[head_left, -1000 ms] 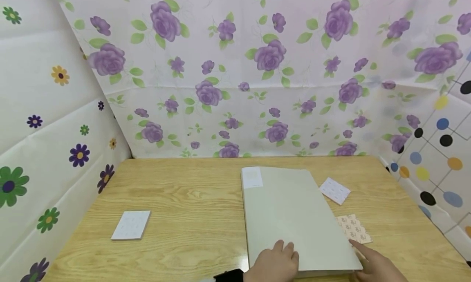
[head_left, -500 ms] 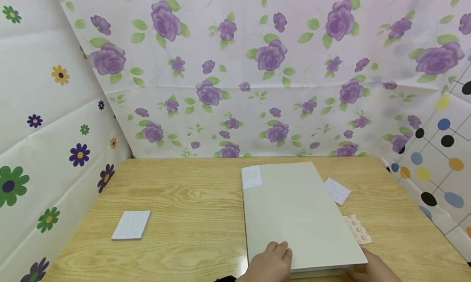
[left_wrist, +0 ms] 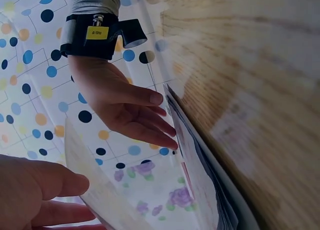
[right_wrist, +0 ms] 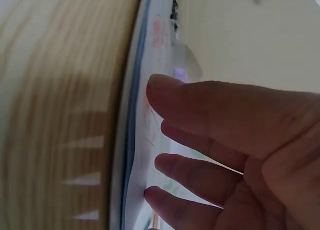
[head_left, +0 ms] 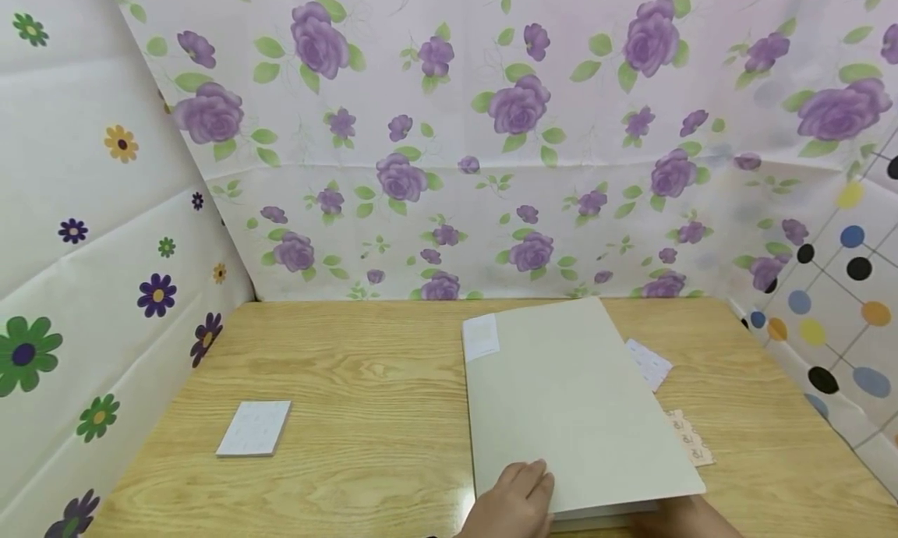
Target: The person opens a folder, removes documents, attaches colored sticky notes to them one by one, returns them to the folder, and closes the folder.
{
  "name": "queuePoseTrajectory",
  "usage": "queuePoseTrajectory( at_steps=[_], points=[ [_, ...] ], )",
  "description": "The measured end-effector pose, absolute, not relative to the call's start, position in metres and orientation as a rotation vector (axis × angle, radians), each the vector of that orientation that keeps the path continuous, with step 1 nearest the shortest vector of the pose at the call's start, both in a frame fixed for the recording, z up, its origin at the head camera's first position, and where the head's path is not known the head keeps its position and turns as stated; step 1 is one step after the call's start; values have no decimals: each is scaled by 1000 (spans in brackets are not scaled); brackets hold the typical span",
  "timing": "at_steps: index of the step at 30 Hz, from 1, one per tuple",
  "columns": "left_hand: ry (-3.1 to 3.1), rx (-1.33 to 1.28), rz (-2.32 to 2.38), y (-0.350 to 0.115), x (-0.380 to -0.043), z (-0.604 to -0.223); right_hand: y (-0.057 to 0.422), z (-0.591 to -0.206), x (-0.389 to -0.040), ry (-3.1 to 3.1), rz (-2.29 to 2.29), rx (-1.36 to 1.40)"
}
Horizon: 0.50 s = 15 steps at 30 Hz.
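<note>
A large cream folder (head_left: 561, 398) with a white label (head_left: 481, 336) at its far left corner lies on the table, its cover raised along the right side. My left hand (head_left: 512, 499) holds the cover near its front edge, fingers on top; the left wrist view shows the thumb at that edge. Under the raised cover is my right hand (head_left: 691, 514), partly hidden by it in the head view. In the right wrist view its thumb and fingers reach loosely to the inner pages (right_wrist: 157, 55), fingertips right at the white sheet with red marks.
A white square pad (head_left: 254, 429) lies on the wooden table (head_left: 351, 366) at left. Right of the folder, a pale patterned square (head_left: 648, 364) and a beige scalloped-edge square (head_left: 691, 437) are partly covered. Printed cloths (head_left: 421, 132) hang at the back and sides.
The cover's right side has risen, overlapping more of the two squares. My right hand has moved from the folder's front right corner left under the cover. My left hand has shifted slightly left.
</note>
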<state>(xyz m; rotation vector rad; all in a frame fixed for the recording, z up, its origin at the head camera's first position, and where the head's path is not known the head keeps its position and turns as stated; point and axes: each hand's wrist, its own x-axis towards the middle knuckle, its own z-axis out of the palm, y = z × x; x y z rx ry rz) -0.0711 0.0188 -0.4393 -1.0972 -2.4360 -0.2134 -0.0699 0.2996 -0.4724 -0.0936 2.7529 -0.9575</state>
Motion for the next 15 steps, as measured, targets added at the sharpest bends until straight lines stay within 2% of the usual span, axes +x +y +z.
queuePoseTrajectory(
  at_steps=[9,15],
  points=[
    [-2345,-1070,-294,14,-72,-443,289,-472,-70,2804,-905,-47],
    [-2252,-1060,-316,7,-73,-442,290,-472,-72,2848,-871,-207]
  ],
)
